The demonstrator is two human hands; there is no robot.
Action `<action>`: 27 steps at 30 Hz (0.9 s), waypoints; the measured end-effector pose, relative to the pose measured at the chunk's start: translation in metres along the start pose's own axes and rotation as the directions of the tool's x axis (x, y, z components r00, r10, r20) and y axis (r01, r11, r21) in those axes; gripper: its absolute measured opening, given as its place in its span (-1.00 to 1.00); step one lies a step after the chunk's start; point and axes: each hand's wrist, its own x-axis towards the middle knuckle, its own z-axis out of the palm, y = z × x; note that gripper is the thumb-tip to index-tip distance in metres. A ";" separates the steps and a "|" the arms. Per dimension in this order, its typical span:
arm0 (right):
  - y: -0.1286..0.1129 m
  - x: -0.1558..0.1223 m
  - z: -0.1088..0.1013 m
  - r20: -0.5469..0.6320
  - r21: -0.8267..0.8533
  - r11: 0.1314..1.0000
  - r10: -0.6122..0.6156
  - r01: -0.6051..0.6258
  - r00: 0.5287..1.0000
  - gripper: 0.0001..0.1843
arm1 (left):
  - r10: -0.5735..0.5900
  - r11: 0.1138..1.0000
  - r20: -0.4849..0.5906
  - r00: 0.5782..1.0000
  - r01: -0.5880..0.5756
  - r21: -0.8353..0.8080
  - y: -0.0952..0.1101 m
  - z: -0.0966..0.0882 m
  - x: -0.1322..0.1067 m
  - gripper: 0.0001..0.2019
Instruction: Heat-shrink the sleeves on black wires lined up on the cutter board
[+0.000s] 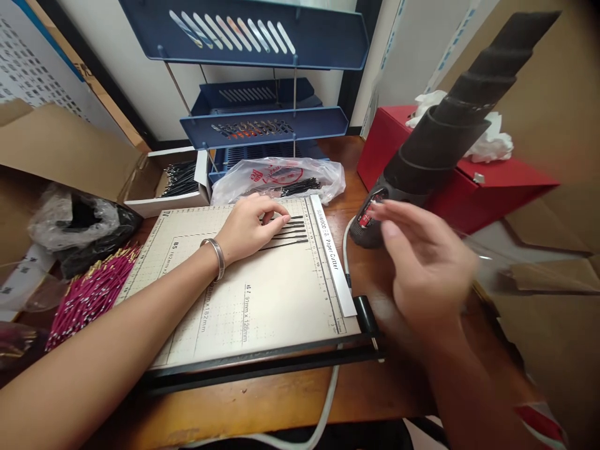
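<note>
My left hand [248, 226] rests on the beige paper cutter board [262, 300], fingers curled down and pressing on several thin black strips [290, 231] that lie side by side near the ruler edge. A silver bangle circles that wrist. My right hand [422, 262] hovers to the right of the board, blurred by motion, fingers loosely spread with nothing in them. It is just in front of the base of a black heat gun [440, 131] that stands tilted on the wooden desk, its red label facing me.
A clear plastic bag [281, 175] of black strips lies behind the board, in front of blue stacked trays [262, 119]. A white box [173, 184] holds more black strips. Magenta wires [89, 294] lie at left. A red box [403, 150] with white tissue stands at right.
</note>
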 end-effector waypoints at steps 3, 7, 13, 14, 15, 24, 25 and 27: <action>0.001 -0.013 -0.038 -0.072 -0.489 0.857 -0.229 0.166 0.971 -0.66 | -0.009 1.000 -0.006 1.000 0.009 -0.005 -0.001 0.000 0.001 -0.72; 0.022 -0.016 -0.056 0.159 -0.689 0.708 -0.060 0.155 0.985 -0.27 | -0.011 1.000 -0.019 1.000 0.011 -0.019 -0.003 0.001 0.001 -0.72; 0.032 -0.014 -0.047 0.214 -0.757 0.638 0.039 0.140 0.976 -0.31 | -0.018 1.000 -0.017 1.000 0.017 -0.017 -0.004 0.002 0.001 -0.72; 0.030 -0.015 -0.047 0.219 -0.758 0.638 0.049 0.138 0.975 -0.31 | -0.019 1.000 -0.017 1.000 0.018 -0.016 -0.004 0.002 0.001 -0.72; 0.028 -0.016 -0.046 0.224 -0.752 0.644 0.045 0.143 0.973 -0.31 | -0.021 1.000 -0.017 1.000 0.021 -0.015 -0.004 0.002 0.001 -0.72; -0.020 0.005 -0.019 0.230 0.412 0.803 0.366 -0.431 0.902 -0.33 | -0.086 0.996 -0.048 0.995 0.085 -0.035 -0.007 -0.001 -0.001 -0.70; -0.019 0.014 -0.014 0.356 0.557 0.618 0.425 -0.554 0.832 -0.21 | -0.096 0.995 -0.057 0.994 0.094 -0.039 -0.008 -0.001 -0.001 -0.70; -0.011 0.031 -0.003 0.521 0.735 0.223 0.419 -0.640 0.744 -0.23 | -0.112 0.993 -0.074 0.991 0.109 -0.046 -0.011 -0.001 -0.002 -0.69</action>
